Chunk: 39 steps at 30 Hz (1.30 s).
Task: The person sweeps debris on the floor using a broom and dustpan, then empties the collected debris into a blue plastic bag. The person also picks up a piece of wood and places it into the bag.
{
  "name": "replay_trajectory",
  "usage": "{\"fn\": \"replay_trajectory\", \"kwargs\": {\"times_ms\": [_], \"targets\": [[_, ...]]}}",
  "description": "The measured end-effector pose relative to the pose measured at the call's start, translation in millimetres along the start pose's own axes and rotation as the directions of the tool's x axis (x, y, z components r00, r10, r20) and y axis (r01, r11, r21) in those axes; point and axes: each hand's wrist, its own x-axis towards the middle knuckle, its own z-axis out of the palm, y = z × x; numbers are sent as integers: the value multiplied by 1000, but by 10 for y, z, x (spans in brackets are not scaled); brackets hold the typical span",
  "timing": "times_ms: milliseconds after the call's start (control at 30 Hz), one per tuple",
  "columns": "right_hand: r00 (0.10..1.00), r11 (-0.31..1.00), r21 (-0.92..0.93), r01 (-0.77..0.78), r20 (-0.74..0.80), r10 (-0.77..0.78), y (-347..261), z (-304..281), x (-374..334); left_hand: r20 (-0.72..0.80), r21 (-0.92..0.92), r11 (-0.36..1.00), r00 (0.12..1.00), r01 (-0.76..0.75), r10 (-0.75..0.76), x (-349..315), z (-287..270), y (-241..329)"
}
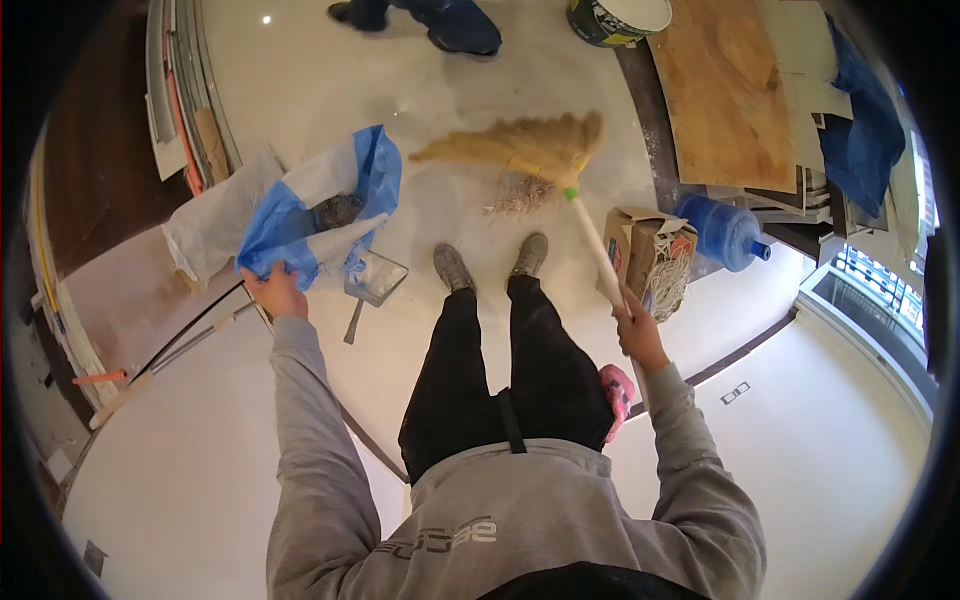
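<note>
My left hand (277, 291) is closed on the near edge of a blue and white woven sack (378, 165), whose mouth gapes and shows some dark debris inside. Around the pale stick of a broom (598, 240), my right hand (640, 330) is wrapped. The broom's wide straw head (530, 143) rests on the floor ahead of my feet, just beyond a small pile of wood shavings (525, 194). A metal scraper or dustpan-like tool (376, 278) with a short handle lies beside the sack, touching neither hand.
To the right stand a cardboard box (650, 255) with white cord and a blue water jug (722, 232). Wooden boards (720, 95) lean farther off, near a paint bucket (618, 20). Long strips (185, 95) lie at the left. Another person's legs (440, 20) show at the top.
</note>
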Motion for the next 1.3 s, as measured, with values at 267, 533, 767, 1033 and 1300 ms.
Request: {"fn": "replay_trajectory", "kwargs": {"times_ms": [267,533,767,1033,1300], "targets": [[946,965,-59,255,-193,-261,-40,-63,3005,60,31,999,998,28,-30,-478,588,-48],[1000,992,-126,20,-16,-22,1182,1049,2424,194,15,999,980,50,-52,-1164,1773,155],[994,994,-9,108,6,-108,1325,243,627,577,-38,998,815,-52,64,-2091,3421,670],[978,963,179,200,-91,-186,1178,-37,-189,882,-79,991,456,-104,118,-3422,4979,515],[967,875,418,245,-166,-191,1101,236,-365,941,77,961,338,-265,18,-4356,5801,-398]]}}
